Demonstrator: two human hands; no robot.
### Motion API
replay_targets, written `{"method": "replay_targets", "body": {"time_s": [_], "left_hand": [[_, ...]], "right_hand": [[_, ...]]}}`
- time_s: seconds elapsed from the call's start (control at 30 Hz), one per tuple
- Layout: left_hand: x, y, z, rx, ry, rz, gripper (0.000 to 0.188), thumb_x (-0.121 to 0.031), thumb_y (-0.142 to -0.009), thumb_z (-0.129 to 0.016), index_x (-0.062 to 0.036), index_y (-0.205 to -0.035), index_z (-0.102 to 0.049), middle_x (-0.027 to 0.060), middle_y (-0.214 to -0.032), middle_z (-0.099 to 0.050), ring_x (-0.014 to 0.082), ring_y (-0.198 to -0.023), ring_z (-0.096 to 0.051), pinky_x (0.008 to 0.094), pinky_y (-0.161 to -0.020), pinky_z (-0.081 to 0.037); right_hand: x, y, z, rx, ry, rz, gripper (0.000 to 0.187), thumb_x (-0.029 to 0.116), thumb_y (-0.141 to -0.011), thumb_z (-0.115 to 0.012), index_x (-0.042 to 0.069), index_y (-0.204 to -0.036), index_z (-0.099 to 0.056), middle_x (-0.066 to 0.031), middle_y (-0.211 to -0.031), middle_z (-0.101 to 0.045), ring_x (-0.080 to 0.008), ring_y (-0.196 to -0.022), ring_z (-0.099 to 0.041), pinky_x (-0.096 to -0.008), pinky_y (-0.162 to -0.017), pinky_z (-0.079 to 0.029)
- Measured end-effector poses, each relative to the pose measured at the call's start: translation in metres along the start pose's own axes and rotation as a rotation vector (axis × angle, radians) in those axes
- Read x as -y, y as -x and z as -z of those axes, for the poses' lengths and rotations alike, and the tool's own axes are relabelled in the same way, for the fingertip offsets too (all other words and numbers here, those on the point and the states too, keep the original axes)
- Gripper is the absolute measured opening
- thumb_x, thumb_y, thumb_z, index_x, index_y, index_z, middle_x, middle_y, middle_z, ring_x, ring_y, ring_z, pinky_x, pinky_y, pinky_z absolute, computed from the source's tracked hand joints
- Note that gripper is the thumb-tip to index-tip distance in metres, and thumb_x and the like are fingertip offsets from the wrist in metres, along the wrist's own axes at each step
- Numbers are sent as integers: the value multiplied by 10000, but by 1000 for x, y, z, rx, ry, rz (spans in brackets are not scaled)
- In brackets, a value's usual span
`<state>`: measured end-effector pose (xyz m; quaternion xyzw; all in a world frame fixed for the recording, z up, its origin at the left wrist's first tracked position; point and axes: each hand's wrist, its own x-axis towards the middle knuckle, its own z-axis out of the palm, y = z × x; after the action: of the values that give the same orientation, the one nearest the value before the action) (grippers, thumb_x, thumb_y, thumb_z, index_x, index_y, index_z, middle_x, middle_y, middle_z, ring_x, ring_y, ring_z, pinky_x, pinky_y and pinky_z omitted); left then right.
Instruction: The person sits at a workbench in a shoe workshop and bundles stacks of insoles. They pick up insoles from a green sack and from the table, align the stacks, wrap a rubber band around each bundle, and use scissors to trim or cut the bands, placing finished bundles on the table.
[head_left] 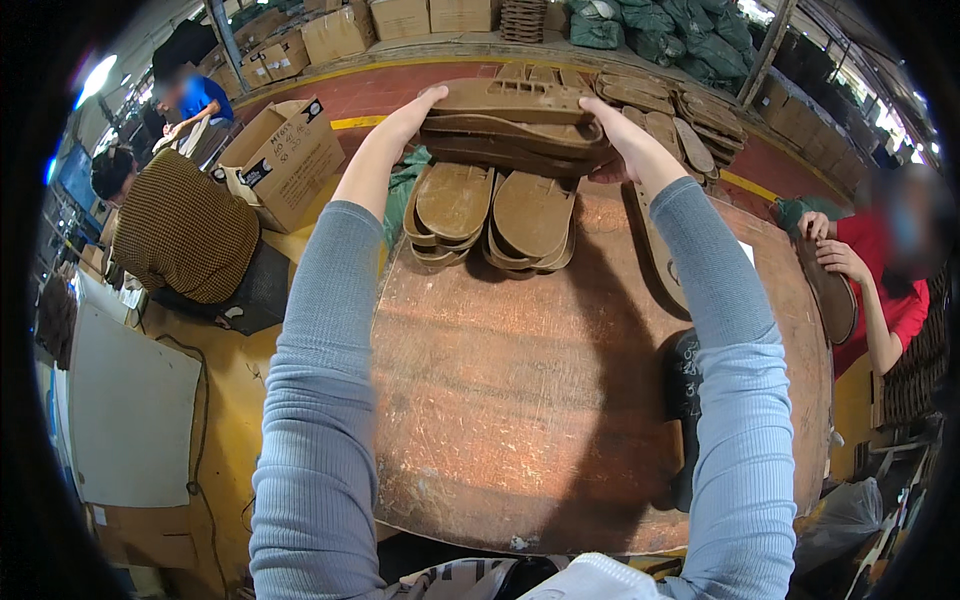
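Observation:
Held up at the far edge of the table is a stack of brown shoe soles (515, 135). At its left end, my left hand (414, 114) grips it with the fingers mostly hidden; at the right end, my right hand (622, 140) is closed round it. Just below the held stack, two piles of brown soles (456, 204) lie side by side on the wooden table (480, 380). One more brown sole (652, 250) lies beside my right forearm. A black sole-shaped piece (684, 375) with white markings is partly covered by that sleeve.
Several rows of brown soles (640, 95) lie beyond the table at the far right. On the right, a person in red (890, 240) handles a brown sole. An open carton (285, 165) stands at the left, near a seated person (185, 225). Green sacks (680, 30) are at the back.

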<state>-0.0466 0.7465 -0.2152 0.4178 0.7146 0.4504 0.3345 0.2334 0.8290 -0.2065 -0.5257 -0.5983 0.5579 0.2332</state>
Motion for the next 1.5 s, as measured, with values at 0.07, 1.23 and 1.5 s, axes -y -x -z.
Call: {"method": "replay_targets", "body": {"time_s": [0.07,1.23,1.5], "left_hand": [[14,-11,-1,13,62,33,794,-645,-794,-620,-178,-1418,-470,119,-1445,-443,286,-1268,-460,451,-1048,-331],[317,564,144,86,-837,632,372,-317,-957,-494,26,-917,-634,226,-855,-664,411,-831,-636,451,-775,-513],[402,587,29,-327,-93,665,682,-517,-1012,-281,38,-1337,-509,219,-1382,-518,337,-1318,-459,387,-1083,-343]], "right_hand": [[-3,-11,-8,-128,19,162,653,587,-865,-539,85,-1281,-529,-166,-1195,-585,-263,-1088,-563,-433,-949,-421],[-100,346,-1,572,710,517,314,118,-867,-632,10,-1161,-647,-146,-1100,-672,-252,-1013,-643,-355,-874,-485],[-165,376,-100,679,393,404,216,38,-903,-588,-34,-1091,-667,-161,-1083,-673,-253,-1033,-618,-341,-939,-446]]}}
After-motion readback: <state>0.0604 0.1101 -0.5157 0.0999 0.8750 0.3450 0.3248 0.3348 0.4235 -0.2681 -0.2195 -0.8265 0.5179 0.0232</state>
